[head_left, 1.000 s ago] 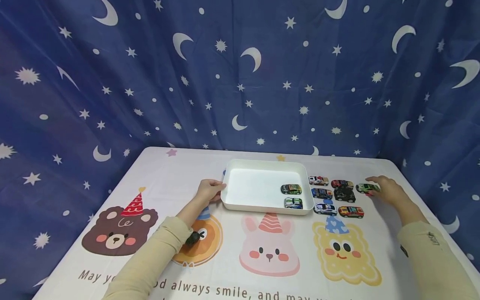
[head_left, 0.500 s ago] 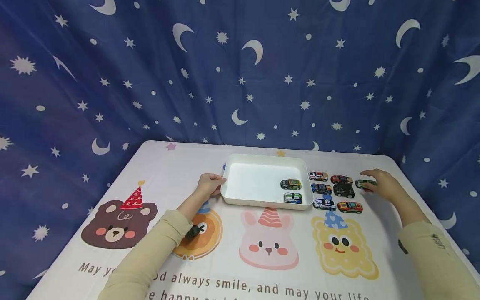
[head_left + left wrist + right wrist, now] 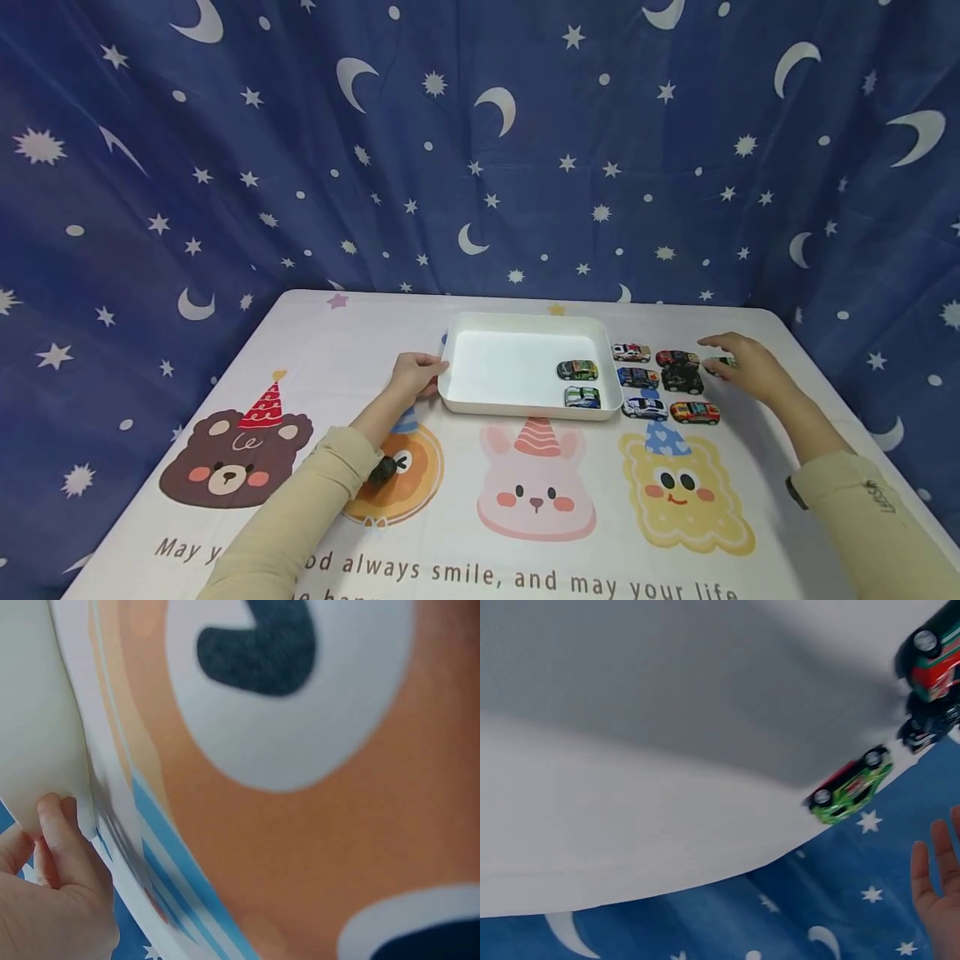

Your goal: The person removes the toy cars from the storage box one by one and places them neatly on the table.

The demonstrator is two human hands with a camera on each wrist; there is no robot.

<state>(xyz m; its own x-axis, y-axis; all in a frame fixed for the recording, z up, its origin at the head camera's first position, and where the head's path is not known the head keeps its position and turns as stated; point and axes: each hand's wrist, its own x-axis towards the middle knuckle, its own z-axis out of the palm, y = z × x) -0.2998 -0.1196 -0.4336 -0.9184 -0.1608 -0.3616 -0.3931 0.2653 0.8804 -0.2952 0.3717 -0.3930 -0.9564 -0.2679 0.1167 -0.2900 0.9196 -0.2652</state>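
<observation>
My left hand (image 3: 415, 375) pinches the left rim of a white rectangular tray (image 3: 495, 367); in the left wrist view, thumb and fingers grip the tray's wall (image 3: 37, 712). Two toy cars, a multicoloured one (image 3: 577, 370) and a green-white one (image 3: 582, 397), sit in the tray's right end. To the right, my right hand (image 3: 750, 371) hovers with fingers extended, holding nothing. A green toy car (image 3: 851, 786) lies on the table, partly hidden by that hand in the head view. Nearest its fingertips are a red car (image 3: 677, 358) and a black car (image 3: 682, 379).
More toy cars lie between tray and right hand: a white-red one (image 3: 631, 352), a blue one (image 3: 637, 378), a white-blue one (image 3: 645, 407) and a red-orange one (image 3: 695, 412). A printed cloth covers the table (image 3: 517, 483); a starry curtain (image 3: 420, 167) hangs behind.
My right hand has moved left from the green car toward the grouped cars, its fingers passing over the green car. The left hand stays on the tray; the head view shifts slightly.
</observation>
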